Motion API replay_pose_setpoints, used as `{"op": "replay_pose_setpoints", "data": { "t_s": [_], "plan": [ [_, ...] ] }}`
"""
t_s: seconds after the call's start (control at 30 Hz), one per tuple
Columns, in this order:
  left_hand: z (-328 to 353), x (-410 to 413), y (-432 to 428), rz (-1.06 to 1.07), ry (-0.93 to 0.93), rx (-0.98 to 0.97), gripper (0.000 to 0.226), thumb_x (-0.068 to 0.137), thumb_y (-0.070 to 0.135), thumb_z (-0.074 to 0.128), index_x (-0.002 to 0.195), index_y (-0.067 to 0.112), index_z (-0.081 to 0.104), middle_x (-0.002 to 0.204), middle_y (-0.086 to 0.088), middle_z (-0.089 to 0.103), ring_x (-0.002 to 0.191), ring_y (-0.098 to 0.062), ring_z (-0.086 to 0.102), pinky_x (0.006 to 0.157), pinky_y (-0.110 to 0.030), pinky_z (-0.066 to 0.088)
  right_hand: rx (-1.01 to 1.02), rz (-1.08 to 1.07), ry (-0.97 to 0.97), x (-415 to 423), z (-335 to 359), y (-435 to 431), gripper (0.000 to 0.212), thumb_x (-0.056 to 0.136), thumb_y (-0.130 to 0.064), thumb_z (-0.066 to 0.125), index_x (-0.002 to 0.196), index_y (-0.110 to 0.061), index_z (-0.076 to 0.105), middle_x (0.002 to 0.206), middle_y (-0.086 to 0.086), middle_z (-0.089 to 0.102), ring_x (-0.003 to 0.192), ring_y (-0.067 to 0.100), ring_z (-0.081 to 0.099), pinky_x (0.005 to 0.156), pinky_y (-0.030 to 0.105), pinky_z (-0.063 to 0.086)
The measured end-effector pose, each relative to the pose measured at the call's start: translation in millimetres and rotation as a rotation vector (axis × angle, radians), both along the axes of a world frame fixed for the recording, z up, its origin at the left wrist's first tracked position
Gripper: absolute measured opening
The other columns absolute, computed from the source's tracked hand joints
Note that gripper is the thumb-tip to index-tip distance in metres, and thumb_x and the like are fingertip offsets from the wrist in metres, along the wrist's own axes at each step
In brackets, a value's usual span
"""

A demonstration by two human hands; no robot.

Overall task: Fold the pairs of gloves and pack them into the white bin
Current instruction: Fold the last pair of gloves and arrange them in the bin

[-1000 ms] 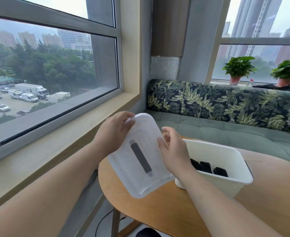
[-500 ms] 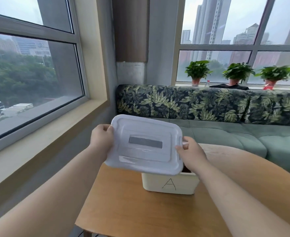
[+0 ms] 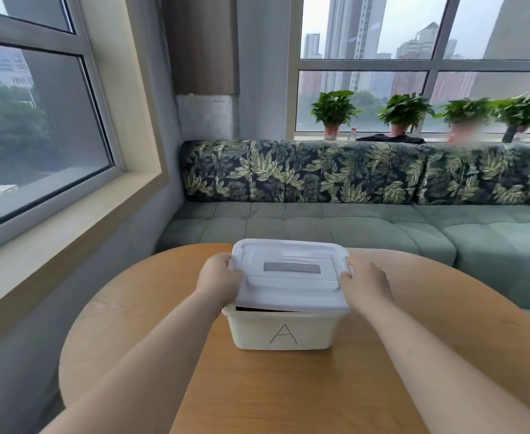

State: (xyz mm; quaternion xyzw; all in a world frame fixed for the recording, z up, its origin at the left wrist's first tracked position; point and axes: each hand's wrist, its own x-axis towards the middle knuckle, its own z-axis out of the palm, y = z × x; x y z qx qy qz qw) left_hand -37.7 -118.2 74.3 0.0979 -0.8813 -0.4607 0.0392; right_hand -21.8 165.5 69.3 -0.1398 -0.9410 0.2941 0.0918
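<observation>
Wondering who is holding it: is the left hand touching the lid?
Touching. In the head view the left hand curls its fingers over the lid at its left edge.

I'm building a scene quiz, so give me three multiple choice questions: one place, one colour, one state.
1. Where does the white bin stand? A on a shelf; B on the wooden table; C on a chair.
2. What colour is the strip on the lid? A red; B grey; C yellow.
3. How is the lid? A upside down; B over the bin, gripped by the left hand and right hand; C leaning against a wall.
Answers: B, its base rests on the tabletop; B, a grey bar shows mid-lid; B, fingers curl round both ends.
</observation>
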Motion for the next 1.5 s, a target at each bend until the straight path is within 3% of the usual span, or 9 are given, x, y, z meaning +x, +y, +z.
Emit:
{"op": "replay_pose_setpoints", "data": {
  "t_s": [0.13, 0.4, 0.5, 0.6, 0.67, 0.77, 0.9, 1.23, 1.5],
  "plan": [
    [-17, -1, -4, -0.042, 0.001, -0.206, 0.019, 0.102, 0.019, 0.053, 0.089, 0.030, 0.045, 0.105, 0.003, 0.055, 0.112, -0.028, 0.044, 0.084, -0.040, 0.044, 0.080, 0.018, -0.047, -7, -23, -4, 0.039, 0.104, -0.016, 0.048, 0.141, -0.011, 0.062, 0.143, 0.017, 0.063, 0.128, 0.041, 0.053, 0.098, 0.040, 0.043],
    [-37, -10, -16, -0.029, 0.032, -0.312, 0.031, 0.097, 0.021, 0.050, 0.071, 0.021, 0.032, 0.079, -0.010, 0.043, 0.088, -0.031, 0.040, 0.074, -0.035, 0.032, 0.122, 0.029, -0.055, -16, -30, -13, 0.046, 0.108, -0.018, 0.043, 0.152, -0.019, 0.055, 0.156, 0.005, 0.056, 0.136, 0.037, 0.041, 0.110, 0.039, 0.037],
    [-42, -4, -17, -0.016, 0.024, -0.286, 0.031, 0.100, 0.025, 0.051, 0.073, 0.025, 0.036, 0.086, -0.004, 0.048, 0.099, -0.035, 0.046, 0.075, -0.034, 0.032, 0.137, 0.029, -0.079, -13, -33, -12, 0.048, 0.109, -0.024, 0.040, 0.156, -0.028, 0.051, 0.163, -0.007, 0.048, 0.145, 0.033, 0.034, 0.112, 0.043, 0.038],
    [-46, 3, -16, -0.035, 0.035, -0.235, 0.011, 0.104, 0.028, 0.055, 0.100, 0.022, 0.062, 0.123, -0.011, 0.059, 0.119, -0.037, 0.048, 0.090, -0.039, 0.044, 0.143, 0.053, -0.065, -8, -39, -10, 0.051, 0.110, -0.025, 0.038, 0.160, -0.027, 0.047, 0.166, -0.007, 0.045, 0.145, 0.033, 0.033, 0.114, 0.044, 0.039],
    [-49, 2, -19, -0.035, 0.048, -0.206, 0.039, 0.104, 0.032, 0.058, 0.137, 0.012, 0.062, 0.143, -0.012, 0.055, 0.127, -0.036, 0.051, 0.101, -0.047, 0.051, 0.116, 0.064, -0.049, -9, -44, -8, 0.052, 0.110, -0.024, 0.037, 0.161, -0.025, 0.047, 0.166, -0.005, 0.044, 0.143, 0.035, 0.037, 0.115, 0.043, 0.039],
    [-46, 4, -20, 0.008, 0.039, -0.080, 0.054, 0.102, 0.032, 0.065, 0.153, 0.019, 0.055, 0.149, -0.006, 0.058, 0.130, -0.031, 0.059, 0.099, -0.043, 0.055, 0.085, 0.073, -0.046, -12, -47, -7, 0.053, 0.108, -0.023, 0.038, 0.160, -0.025, 0.049, 0.166, -0.002, 0.045, 0.144, 0.035, 0.044, 0.115, 0.041, 0.041],
    [-45, 7, -18, 0.072, 0.005, 0.077, 0.060, 0.100, 0.034, 0.070, 0.156, 0.029, 0.048, 0.151, -0.002, 0.057, 0.129, -0.028, 0.060, 0.102, -0.049, 0.058, 0.061, 0.067, -0.034, -10, -46, -6, 0.052, 0.108, -0.025, 0.038, 0.159, -0.026, 0.050, 0.167, -0.004, 0.045, 0.148, 0.030, 0.044, 0.115, 0.041, 0.042],
    [-45, 14, -12, 0.088, 0.183, -0.146, 0.057, 0.101, 0.029, 0.069, 0.154, 0.027, 0.051, 0.136, 0.003, 0.068, 0.110, -0.020, 0.061, 0.088, -0.035, 0.051, 0.017, 0.080, 0.011, -8, -49, -6, 0.050, 0.110, -0.023, 0.039, 0.158, -0.025, 0.052, 0.168, -0.005, 0.043, 0.150, 0.026, 0.043, 0.116, 0.041, 0.042],
    [-47, 11, -11, 0.085, 0.197, -0.173, 0.053, 0.102, 0.028, 0.070, 0.152, 0.021, 0.057, 0.138, -0.001, 0.069, 0.122, -0.026, 0.065, 0.097, -0.039, 0.055, -0.572, -0.320, 0.113, 1, -59, -14, 0.073, 0.095, -0.041, 0.077, 0.158, -0.018, 0.047, 0.154, 0.004, 0.057, 0.138, 0.032, 0.056, 0.112, 0.043, 0.047]
  ]
}}
